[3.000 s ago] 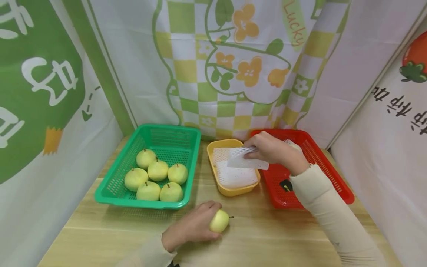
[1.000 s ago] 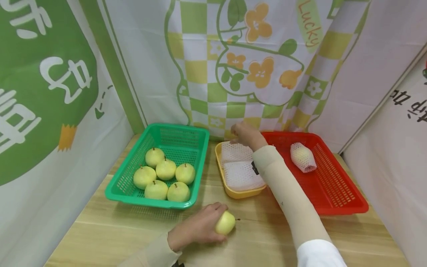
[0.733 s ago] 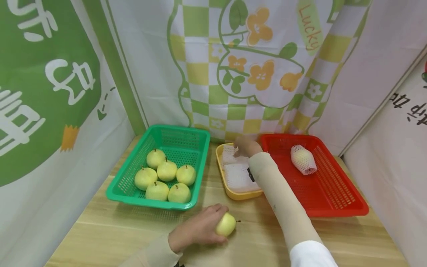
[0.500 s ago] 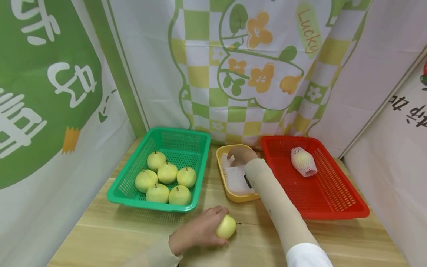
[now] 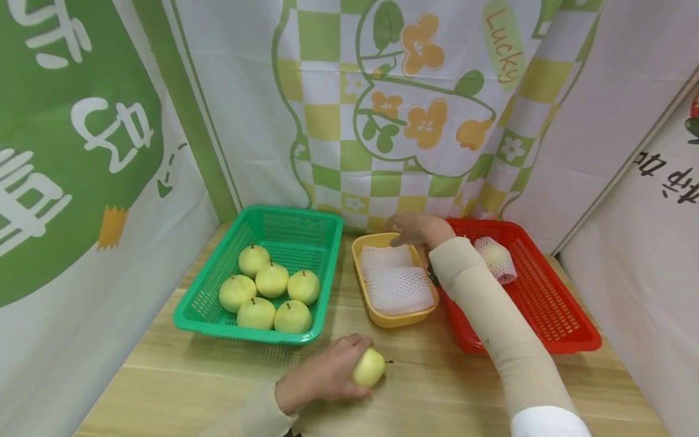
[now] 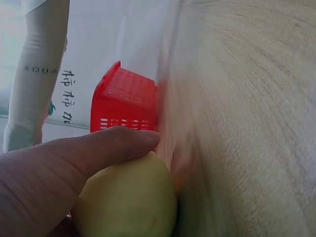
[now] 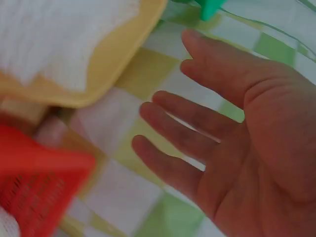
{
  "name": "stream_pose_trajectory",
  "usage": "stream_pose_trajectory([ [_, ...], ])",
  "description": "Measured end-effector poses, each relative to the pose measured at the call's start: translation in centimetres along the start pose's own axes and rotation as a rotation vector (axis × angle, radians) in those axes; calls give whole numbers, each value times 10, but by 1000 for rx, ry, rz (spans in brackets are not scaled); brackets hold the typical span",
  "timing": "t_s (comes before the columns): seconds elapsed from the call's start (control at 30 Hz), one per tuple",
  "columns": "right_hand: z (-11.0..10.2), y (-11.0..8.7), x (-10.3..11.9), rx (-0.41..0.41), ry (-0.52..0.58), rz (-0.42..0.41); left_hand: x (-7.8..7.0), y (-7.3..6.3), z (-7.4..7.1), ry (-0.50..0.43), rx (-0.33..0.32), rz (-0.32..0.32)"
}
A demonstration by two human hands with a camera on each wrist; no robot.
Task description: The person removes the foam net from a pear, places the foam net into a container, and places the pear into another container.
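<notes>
My left hand (image 5: 327,373) grips a yellow-green pear (image 5: 369,368) low over the tabletop, its stem pointing right. In the left wrist view, the thumb (image 6: 113,145) lies across the top of the same pear (image 6: 131,202). My right hand (image 5: 420,229) hovers by the far right corner of a small yellow tray (image 5: 356,267). Seen from the right wrist, that hand (image 7: 232,118) has its fingers spread and loosely bent, holding nothing. White foam net sleeves (image 5: 400,291) lie flat in the tray, in two overlapping stacks.
A green basket (image 5: 319,303) on the left holds several pears (image 5: 272,279). The red basket (image 5: 551,297) on the right contains a pear in a foam net (image 5: 498,262), partly behind my right sleeve. A checked curtain (image 5: 355,139) hangs behind the wooden table (image 5: 164,376).
Three seconds ago my right hand held a foam net over the tray. It let go, dipped into the tray, and has now lifted away right. The left hand keeps its hold on the pear.
</notes>
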State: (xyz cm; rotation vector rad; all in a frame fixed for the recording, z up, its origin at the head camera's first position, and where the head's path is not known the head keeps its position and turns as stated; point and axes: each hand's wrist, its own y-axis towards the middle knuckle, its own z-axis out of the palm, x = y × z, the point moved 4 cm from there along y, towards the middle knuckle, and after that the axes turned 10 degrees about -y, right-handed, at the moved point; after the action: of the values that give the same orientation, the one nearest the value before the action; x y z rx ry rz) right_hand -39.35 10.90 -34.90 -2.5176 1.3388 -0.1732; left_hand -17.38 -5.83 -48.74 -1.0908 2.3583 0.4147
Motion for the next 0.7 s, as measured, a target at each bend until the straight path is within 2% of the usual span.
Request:
stream_pose_trajectory([
  [0.17,-18,-48,-8,-5,13,31,-2,0,0,-9,6,-5],
  [0.3,-10,-80,-9,-36,-24,-4,-2,-3,0,7,4,-11],
  [0.43,14,-115,-10,-26,-17,27,-3,-7,-3,41,-13,-17],
  [0.53,40,-141,-9,-35,14,55,-7,-8,-9,102,-32,-11],
  [0.7,85,-173,-6,-157,38,40,-12,-9,-17,200,-46,13],
])
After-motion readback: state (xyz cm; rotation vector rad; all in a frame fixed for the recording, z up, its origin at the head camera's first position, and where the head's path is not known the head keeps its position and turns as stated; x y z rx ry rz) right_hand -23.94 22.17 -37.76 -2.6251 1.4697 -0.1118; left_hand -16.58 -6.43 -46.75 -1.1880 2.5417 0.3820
